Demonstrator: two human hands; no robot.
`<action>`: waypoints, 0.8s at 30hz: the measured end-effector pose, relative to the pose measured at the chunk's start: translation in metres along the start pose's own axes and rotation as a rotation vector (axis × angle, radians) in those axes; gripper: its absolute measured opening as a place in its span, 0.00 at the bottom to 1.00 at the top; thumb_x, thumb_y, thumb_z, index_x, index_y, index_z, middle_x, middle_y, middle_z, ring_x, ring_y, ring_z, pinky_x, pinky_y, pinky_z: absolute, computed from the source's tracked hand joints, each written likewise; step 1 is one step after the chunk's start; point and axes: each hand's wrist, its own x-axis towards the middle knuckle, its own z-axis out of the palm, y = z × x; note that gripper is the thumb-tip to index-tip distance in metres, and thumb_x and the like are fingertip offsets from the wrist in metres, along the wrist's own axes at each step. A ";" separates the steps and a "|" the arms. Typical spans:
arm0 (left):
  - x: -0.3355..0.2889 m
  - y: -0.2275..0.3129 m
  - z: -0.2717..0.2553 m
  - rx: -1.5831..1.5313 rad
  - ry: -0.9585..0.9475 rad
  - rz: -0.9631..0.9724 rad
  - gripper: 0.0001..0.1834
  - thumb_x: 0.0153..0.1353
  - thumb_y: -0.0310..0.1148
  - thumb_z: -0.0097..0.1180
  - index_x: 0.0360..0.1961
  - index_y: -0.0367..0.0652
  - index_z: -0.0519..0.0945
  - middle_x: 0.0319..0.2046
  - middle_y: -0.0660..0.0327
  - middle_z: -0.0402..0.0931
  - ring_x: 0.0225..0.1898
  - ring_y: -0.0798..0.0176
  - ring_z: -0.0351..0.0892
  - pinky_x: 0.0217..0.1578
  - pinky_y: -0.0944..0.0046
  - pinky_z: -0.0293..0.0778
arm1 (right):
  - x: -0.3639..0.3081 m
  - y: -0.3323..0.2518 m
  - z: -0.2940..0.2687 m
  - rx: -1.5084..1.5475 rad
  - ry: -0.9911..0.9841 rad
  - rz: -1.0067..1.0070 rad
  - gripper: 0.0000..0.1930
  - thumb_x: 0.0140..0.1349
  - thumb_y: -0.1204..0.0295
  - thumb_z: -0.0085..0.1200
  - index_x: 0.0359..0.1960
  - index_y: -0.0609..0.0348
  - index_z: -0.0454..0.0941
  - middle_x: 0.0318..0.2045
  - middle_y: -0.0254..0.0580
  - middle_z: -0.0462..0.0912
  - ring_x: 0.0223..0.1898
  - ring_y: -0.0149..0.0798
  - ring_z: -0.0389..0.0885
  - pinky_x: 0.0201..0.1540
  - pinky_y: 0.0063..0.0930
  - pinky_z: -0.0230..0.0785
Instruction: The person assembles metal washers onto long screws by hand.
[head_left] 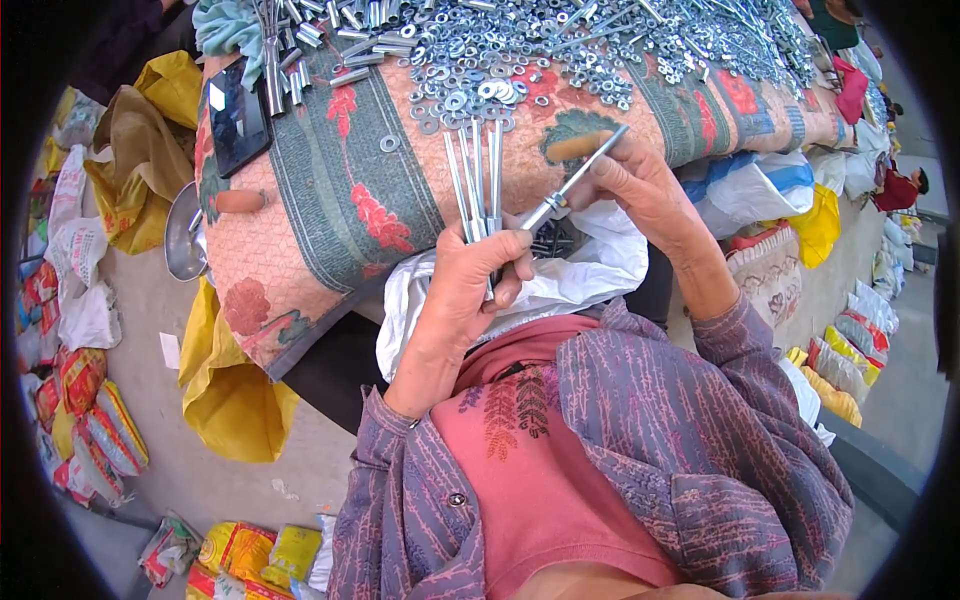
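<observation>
My left hand (478, 265) is closed round a bunch of long silver bolts (470, 185), which stick up from the fist. Its thumb and forefinger also pinch the lower end of a tilted anchor bolt (543, 212) with a nut and sleeve on it. The upper shank of that same bolt is between the fingers of my right hand (635, 180), its tip pointing up and right. Beyond both hands, loose washers (470, 95) lie spread on a patterned cloth (300, 240). White sacking (610, 255) with dark metal pieces in it sits below my hands.
Metal sleeves (370, 50) and more hardware are heaped along the far side. A phone (236, 125), a brown finger-shaped piece (241, 201) and a metal bowl (184, 235) are at the left. Yellow sacks (230, 390) and packed bags (100, 410) stand on the floor.
</observation>
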 end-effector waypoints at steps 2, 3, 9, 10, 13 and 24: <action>0.001 0.001 0.001 -0.013 -0.004 -0.008 0.05 0.51 0.26 0.56 0.27 0.37 0.73 0.14 0.59 0.72 0.07 0.73 0.62 0.06 0.76 0.52 | -0.001 0.002 0.002 -0.014 0.023 0.000 0.21 0.62 0.60 0.49 0.50 0.63 0.72 0.32 0.37 0.80 0.32 0.25 0.77 0.36 0.18 0.70; 0.002 0.001 0.002 -0.024 -0.011 -0.014 0.05 0.51 0.26 0.56 0.27 0.37 0.73 0.14 0.59 0.72 0.06 0.73 0.62 0.06 0.75 0.52 | 0.000 0.006 0.003 -0.027 -0.027 0.020 0.17 0.62 0.62 0.51 0.46 0.62 0.74 0.29 0.34 0.79 0.29 0.23 0.74 0.31 0.17 0.67; 0.008 -0.019 0.006 0.512 0.281 0.323 0.06 0.51 0.27 0.56 0.26 0.36 0.73 0.13 0.65 0.72 0.11 0.77 0.64 0.11 0.74 0.59 | 0.006 0.020 0.034 -0.180 0.247 0.086 0.11 0.59 0.64 0.54 0.26 0.58 0.73 0.20 0.25 0.70 0.19 0.18 0.62 0.19 0.14 0.50; 0.008 -0.019 0.005 0.545 0.264 0.330 0.05 0.52 0.26 0.56 0.26 0.36 0.74 0.14 0.63 0.72 0.10 0.76 0.64 0.10 0.75 0.58 | 0.006 0.018 0.035 -0.230 0.252 0.090 0.11 0.59 0.64 0.53 0.26 0.58 0.73 0.20 0.25 0.70 0.19 0.18 0.61 0.19 0.14 0.50; 0.006 -0.010 0.001 0.498 0.190 0.261 0.06 0.53 0.27 0.58 0.28 0.35 0.75 0.14 0.61 0.73 0.09 0.76 0.64 0.09 0.75 0.56 | 0.003 0.014 0.028 -0.214 0.218 0.081 0.11 0.60 0.64 0.53 0.26 0.58 0.73 0.19 0.25 0.70 0.19 0.17 0.61 0.20 0.14 0.50; 0.011 -0.024 -0.003 0.778 0.288 0.430 0.12 0.48 0.27 0.60 0.35 0.38 0.75 0.17 0.64 0.72 0.16 0.72 0.68 0.18 0.69 0.65 | 0.008 0.025 0.040 -0.426 0.376 -0.013 0.14 0.55 0.65 0.57 0.26 0.67 0.74 0.15 0.33 0.70 0.21 0.23 0.65 0.23 0.25 0.60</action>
